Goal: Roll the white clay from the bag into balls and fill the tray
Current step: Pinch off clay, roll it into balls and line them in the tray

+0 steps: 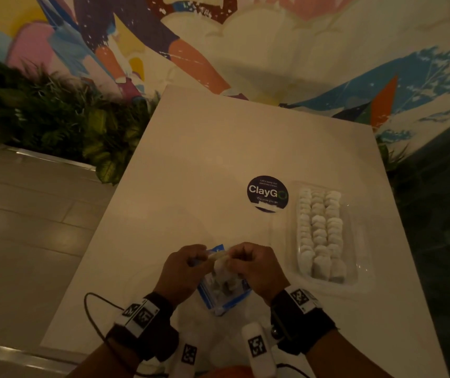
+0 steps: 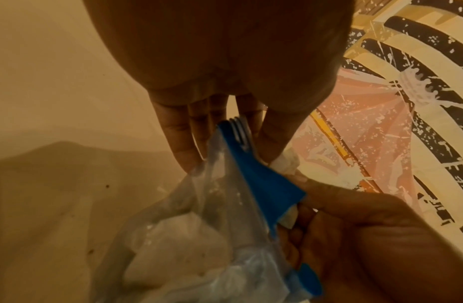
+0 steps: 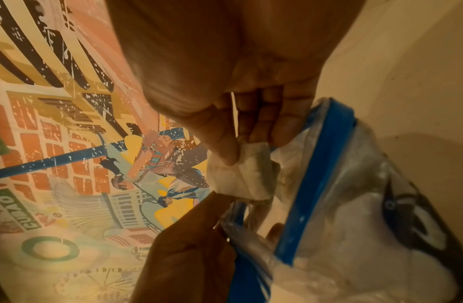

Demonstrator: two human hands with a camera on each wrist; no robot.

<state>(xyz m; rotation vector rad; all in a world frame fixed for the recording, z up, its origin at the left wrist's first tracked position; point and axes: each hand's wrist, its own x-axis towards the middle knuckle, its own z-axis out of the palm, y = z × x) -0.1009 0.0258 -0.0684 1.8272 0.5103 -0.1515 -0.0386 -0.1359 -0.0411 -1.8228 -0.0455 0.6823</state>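
- The zip-top bag (image 1: 222, 285) is held at lower centre of the head view, above the white table (image 1: 218, 148); its blue-edged mouth is pinched by the left hand (image 1: 181, 271).
- A piece of white clay (image 3: 242, 174) is pinched at the bag mouth by the right hand (image 1: 255, 268).
- The piece is best torn off cleanly, matched in size to the balls already in the tray (image 1: 354, 285).
- The tray lies at right, near the table edge; bare table remains at upper centre, beyond the round sticker (image 1: 267, 193).
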